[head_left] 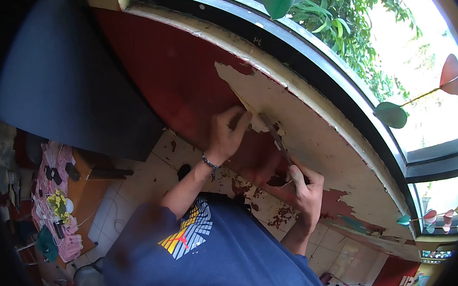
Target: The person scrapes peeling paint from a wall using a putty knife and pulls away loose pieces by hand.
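My left hand (227, 135), with a dark bracelet on the wrist, is closed in a pinch at the lifted edge of the red paint (175, 73) on the wall. My right hand (308, 191) is closed around the lower end of a scraper (277, 135) with a long, flat metal blade. The blade's tip lies against the wall just right of my left fingertips. Around it the red paint is gone, and a pale bare patch (313, 116) shows. A torn red piece of paint hangs near my right hand. The scraper's handle is hidden in my grip.
A window (346, 82) with a black frame runs above the wall; leaf-shaped ornaments (391, 114) hang before it. Paint flakes (282, 217) litter the tiled floor (332, 247). At left are a large dark panel (76, 83) and a wooden table (89, 187) with a pink cloth.
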`<move>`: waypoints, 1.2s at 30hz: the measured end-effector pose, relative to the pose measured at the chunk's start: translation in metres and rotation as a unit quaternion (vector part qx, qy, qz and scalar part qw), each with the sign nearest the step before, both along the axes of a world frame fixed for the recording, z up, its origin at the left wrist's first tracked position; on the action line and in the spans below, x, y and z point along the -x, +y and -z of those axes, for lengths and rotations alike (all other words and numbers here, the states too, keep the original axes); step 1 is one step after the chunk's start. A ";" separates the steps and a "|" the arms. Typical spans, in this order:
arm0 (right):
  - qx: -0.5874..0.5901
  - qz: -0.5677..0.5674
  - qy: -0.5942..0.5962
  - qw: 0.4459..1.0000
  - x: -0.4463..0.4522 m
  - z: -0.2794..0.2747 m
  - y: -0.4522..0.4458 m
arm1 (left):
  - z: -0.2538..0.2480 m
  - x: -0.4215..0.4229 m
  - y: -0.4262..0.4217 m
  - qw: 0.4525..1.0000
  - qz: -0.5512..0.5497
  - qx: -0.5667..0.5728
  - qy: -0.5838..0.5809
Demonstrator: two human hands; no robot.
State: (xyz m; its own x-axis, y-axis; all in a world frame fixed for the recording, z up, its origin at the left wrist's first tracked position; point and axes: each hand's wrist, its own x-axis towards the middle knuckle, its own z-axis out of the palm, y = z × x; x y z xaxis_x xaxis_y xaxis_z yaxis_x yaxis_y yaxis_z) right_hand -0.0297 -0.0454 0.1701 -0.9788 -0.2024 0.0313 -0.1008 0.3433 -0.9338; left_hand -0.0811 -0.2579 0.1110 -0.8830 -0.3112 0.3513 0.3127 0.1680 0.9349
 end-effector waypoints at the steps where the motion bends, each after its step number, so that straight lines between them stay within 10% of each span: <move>1: -0.010 0.003 -0.017 1.000 0.001 -0.005 -0.003 | -0.002 0.003 -0.002 0.999 -0.002 -0.042 -0.008; 29: 0.064 0.027 -0.042 0.997 -0.012 -0.003 0.002 | -0.008 0.001 -0.014 0.996 -0.005 0.062 -0.061; 36: 0.093 0.037 -0.074 0.992 -0.011 0.008 -0.004 | -0.009 0.016 -0.029 0.946 -0.182 0.223 0.146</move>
State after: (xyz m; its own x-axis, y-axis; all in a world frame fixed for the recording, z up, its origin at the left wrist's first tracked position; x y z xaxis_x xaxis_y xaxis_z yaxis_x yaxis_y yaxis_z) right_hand -0.0189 -0.0492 0.1624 -0.9874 -0.1339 -0.0842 0.0616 0.1651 -0.9844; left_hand -0.0968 -0.2867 0.1198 -0.5902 -0.3395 0.7324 0.3927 0.6719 0.6279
